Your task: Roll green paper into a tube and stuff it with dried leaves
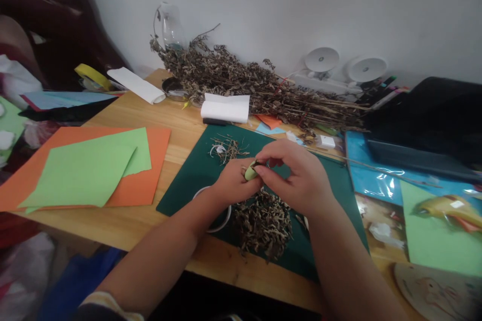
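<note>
My left hand [232,181] is closed around a small light-green piece [250,172] that looks like a rolled paper pouch with a dark opening. At that opening the fingertips of my right hand [301,176] are pinched together; whatever is between them is too small to make out. Below both hands a pile of crumbled dried leaves [265,225] lies on a green cutting mat [192,173]. A white ring-shaped rim [222,224] shows partly behind my left forearm. Thin dry stems [231,149] lie loose on the mat's far side.
A long bundle of dried plants [233,72] runs along the wall. Green paper [86,170] overlaps an orange sheet [156,175] at left. Near the back are a white paper roll [226,109] and a yellow tape roll [93,76]. A yellow glue gun [446,206] lies at right.
</note>
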`<state>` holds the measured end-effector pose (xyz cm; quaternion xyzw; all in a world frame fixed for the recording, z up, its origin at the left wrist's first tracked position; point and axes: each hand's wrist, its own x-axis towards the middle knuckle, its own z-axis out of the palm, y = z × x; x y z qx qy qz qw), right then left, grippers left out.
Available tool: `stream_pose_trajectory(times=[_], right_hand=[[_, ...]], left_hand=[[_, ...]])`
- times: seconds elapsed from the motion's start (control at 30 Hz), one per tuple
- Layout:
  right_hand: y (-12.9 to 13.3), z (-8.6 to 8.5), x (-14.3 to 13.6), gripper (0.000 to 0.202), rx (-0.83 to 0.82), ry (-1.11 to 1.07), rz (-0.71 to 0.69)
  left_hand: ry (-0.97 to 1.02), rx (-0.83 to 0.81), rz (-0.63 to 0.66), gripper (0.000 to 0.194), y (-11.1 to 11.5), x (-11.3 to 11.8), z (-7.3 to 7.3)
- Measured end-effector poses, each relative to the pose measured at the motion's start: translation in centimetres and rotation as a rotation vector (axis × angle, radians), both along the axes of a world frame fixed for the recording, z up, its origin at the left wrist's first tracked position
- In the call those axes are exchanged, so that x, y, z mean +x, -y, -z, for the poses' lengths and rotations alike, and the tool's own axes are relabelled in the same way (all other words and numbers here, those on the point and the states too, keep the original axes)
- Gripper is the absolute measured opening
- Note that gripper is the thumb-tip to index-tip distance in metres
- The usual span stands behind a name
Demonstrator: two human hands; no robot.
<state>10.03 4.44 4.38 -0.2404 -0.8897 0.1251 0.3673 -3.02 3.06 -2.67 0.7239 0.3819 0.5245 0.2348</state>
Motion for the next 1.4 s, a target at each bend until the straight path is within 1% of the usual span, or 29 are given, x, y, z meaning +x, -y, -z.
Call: stream_pose_trajectory(times=[0.1,0.27,0.4,0.47,0.57,0.63,0.7,0.8,0.9,0.97,1.03,1.1,1.2,1.27,1.33,1.4], right_hand=[[-0.1,-0.1,0.1,0.011,-0.003,0.036,0.000],[-0.1,-0.5,0.2,0.006,0.027,0.040,-0.049],[-0.1,-0.4,0.3,0.012,-0.005,-0.002,-0.038],[-0.1,-0.4,0.4,0.012,-0.001,-0.002,-0.055],[-0.3,-0.5,0.6,0.009,0.048,0.036,-0.101],[-0.4,-0.7,0.7,0.008,0.063,0.077,-0.104],[-0.4,-0.8,0.8,0.008,0.052,0.130,-0.115],[-0.3,-1.0,0.9,0.014,0.025,0.178,-0.160],[-0.2,-1.1,1.1,0.017,0.002,0.110,-0.181],[-0.2,-1.2,1.3,0.015,-0.014,0.006,-0.155],[-0.3,-1.3,1.6,0.013,0.006,-0.036,-0.110],[-0.3,-1.3,1.7,0.013,0.064,0.020,-0.077],[-0.4,-1.1,1.4,0.015,0.123,0.147,-0.092],[-0.4,-0.9,1.0,0.016,0.123,0.221,-0.105],[-0.3,-0.8,0.8,0.018,0.110,0.273,-0.110],[-0.2,-0.9,0.9,0.018,0.097,0.241,-0.134]], left_hand=[[0.005,-0.009,-0.001,0.018,0.0,0.0,0.1],[0.000,-0.012,-0.006,0.017,-0.1,0.0,0.3],[0.006,-0.015,-0.003,0.021,-0.2,0.0,0.3],[0.015,-0.019,0.001,0.021,-0.2,0.0,0.3],[0.021,-0.027,0.002,0.020,-0.1,0.0,0.5],[0.015,-0.036,0.003,0.019,-0.1,-0.1,0.6],[0.018,-0.041,0.006,0.019,0.0,-0.1,0.6],[0.032,-0.057,0.025,0.022,0.0,-0.1,0.5],[0.022,-0.074,0.023,0.025,0.0,-0.1,0.1],[0.008,-0.087,0.011,0.027,0.1,-0.1,-0.1],[-0.006,-0.105,0.007,0.028,0.1,-0.1,-0.2],[-0.008,-0.112,0.007,0.029,0.2,-0.2,-0.2],[0.025,-0.082,0.054,0.029,0.1,-0.2,0.1],[0.055,-0.069,0.090,0.028,0.1,-0.2,0.3],[0.065,-0.077,0.100,0.026,0.0,-0.2,0.5],[0.048,-0.087,0.094,0.025,0.0,-0.2,0.4]])
